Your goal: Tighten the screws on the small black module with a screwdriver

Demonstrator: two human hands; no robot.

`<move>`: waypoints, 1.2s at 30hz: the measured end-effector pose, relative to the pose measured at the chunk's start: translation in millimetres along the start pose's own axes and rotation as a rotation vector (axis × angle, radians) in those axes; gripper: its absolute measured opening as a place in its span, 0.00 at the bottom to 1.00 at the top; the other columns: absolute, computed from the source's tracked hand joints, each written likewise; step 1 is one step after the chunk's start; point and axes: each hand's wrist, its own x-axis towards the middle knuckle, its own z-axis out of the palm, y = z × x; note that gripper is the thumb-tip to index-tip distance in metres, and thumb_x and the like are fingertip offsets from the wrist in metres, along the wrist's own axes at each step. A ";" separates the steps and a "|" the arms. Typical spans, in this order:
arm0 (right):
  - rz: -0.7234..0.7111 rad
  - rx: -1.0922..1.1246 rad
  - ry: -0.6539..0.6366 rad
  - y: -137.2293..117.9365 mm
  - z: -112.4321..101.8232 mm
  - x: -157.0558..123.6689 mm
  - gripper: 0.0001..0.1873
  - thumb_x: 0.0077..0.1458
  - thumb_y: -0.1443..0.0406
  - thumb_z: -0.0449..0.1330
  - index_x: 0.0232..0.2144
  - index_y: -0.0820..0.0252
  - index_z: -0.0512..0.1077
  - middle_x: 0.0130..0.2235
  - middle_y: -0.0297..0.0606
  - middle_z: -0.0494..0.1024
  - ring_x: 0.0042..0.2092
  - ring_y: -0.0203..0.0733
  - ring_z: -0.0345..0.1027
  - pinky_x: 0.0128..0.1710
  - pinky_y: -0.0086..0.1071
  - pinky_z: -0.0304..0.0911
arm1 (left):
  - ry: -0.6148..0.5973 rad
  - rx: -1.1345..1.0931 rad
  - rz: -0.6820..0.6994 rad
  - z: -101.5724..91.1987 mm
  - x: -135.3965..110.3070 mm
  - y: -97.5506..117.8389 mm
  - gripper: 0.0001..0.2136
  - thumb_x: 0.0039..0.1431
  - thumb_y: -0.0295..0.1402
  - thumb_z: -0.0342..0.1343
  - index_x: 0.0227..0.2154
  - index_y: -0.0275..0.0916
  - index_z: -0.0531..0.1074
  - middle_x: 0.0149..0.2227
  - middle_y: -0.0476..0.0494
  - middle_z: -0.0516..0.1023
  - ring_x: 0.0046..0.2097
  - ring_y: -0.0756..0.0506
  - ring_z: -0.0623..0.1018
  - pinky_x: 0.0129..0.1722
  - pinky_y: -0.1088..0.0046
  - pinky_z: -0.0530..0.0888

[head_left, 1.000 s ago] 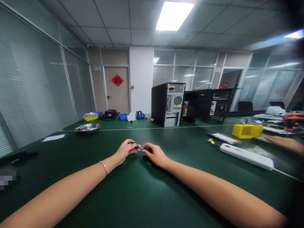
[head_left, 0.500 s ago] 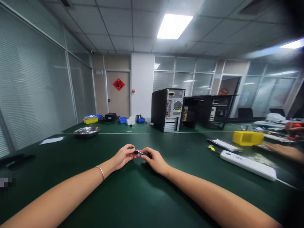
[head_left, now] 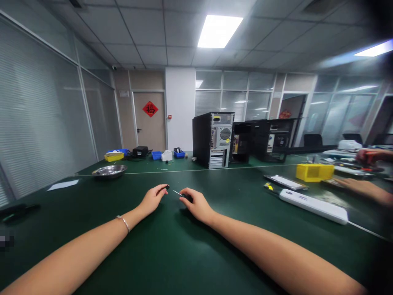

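Both my forearms stretch out over a dark green table (head_left: 172, 254). My left hand (head_left: 152, 199) pinches a small dark piece (head_left: 166, 187) between its fingertips; I cannot make out what it is. My right hand (head_left: 196, 203) is closed around the dark handle of a small screwdriver (head_left: 181, 194), whose thin metal shaft points left toward my left hand. A short gap separates the shaft's tip from the dark piece. A thin bracelet sits on my left wrist.
A white power strip (head_left: 313, 203) and a yellow-handled tool (head_left: 270, 188) lie to the right, near a yellow bin (head_left: 313, 172). Another person's arms (head_left: 362, 187) work at far right. Black computer towers (head_left: 212, 140), a steel bowl (head_left: 109, 170) and small bins (head_left: 114, 156) stand further back.
My hands have drawn apart: the small dark piece came off the screwdriver's tip with my left hand, leaving the bare shaft showing. The view shifted slightly.
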 end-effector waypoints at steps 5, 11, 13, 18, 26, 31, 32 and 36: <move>0.007 -0.009 0.002 0.7 0.6 0.5 0.07 0.55 0.65 0.58 0.37 0.57 0.73 0.35 0.34 0.76 0.36 0.39 0.67 0.39 0.31 0.61 | -0.151 0.202 0.180 8.9 -11.2 12.3 0.11 0.60 0.33 0.52 0.44 0.43 0.75 0.41 0.43 0.79 0.41 0.42 0.76 0.46 0.70 0.68; 0.011 -0.009 -0.043 3.2 2.5 2.0 0.07 0.54 0.66 0.58 0.36 0.57 0.73 0.33 0.33 0.76 0.34 0.39 0.66 0.37 0.31 0.61 | -0.136 0.242 0.280 8.1 -17.4 18.5 0.08 0.61 0.33 0.51 0.39 0.43 0.75 0.38 0.44 0.78 0.41 0.42 0.75 0.45 0.70 0.67; 0.004 0.008 -0.064 3.6 2.8 2.9 0.07 0.54 0.66 0.58 0.36 0.57 0.73 0.33 0.33 0.76 0.34 0.39 0.66 0.37 0.31 0.60 | -0.119 0.277 0.297 8.0 -18.2 19.0 0.09 0.62 0.33 0.50 0.39 0.43 0.75 0.38 0.43 0.78 0.42 0.41 0.74 0.45 0.69 0.67; 0.009 0.012 -0.102 3.7 3.3 4.0 0.07 0.53 0.65 0.57 0.36 0.57 0.74 0.33 0.34 0.76 0.34 0.40 0.66 0.36 0.32 0.61 | -0.078 0.351 0.312 7.5 -19.2 19.7 0.09 0.62 0.32 0.50 0.39 0.43 0.76 0.39 0.42 0.78 0.43 0.41 0.74 0.46 0.68 0.67; 0.053 0.007 -0.131 6.2 3.5 4.0 0.09 0.52 0.64 0.57 0.36 0.58 0.75 0.33 0.34 0.77 0.34 0.39 0.66 0.37 0.30 0.60 | -0.141 0.502 0.296 6.9 -20.4 21.3 0.09 0.62 0.33 0.51 0.41 0.40 0.75 0.41 0.43 0.79 0.44 0.43 0.75 0.47 0.67 0.69; 0.073 -0.008 -0.146 6.7 3.9 4.0 0.10 0.53 0.63 0.57 0.36 0.57 0.76 0.32 0.34 0.77 0.33 0.39 0.66 0.36 0.29 0.60 | -0.178 0.467 0.243 6.3 -18.6 21.2 0.10 0.61 0.32 0.51 0.40 0.40 0.76 0.42 0.44 0.81 0.45 0.44 0.77 0.48 0.70 0.69; 0.083 -0.014 -0.149 6.7 4.2 4.0 0.10 0.53 0.63 0.57 0.36 0.57 0.76 0.32 0.34 0.77 0.33 0.39 0.66 0.35 0.29 0.60 | -0.178 0.467 0.239 6.2 -18.1 20.7 0.10 0.61 0.32 0.52 0.40 0.39 0.76 0.42 0.44 0.81 0.45 0.44 0.77 0.48 0.70 0.69; 0.107 -0.031 -0.156 5.9 4.3 3.5 0.10 0.53 0.63 0.56 0.35 0.57 0.76 0.30 0.33 0.76 0.32 0.38 0.66 0.32 0.28 0.59 | -0.186 0.463 0.213 5.9 -16.6 17.0 0.09 0.57 0.32 0.56 0.40 0.39 0.77 0.42 0.43 0.81 0.45 0.43 0.77 0.48 0.70 0.69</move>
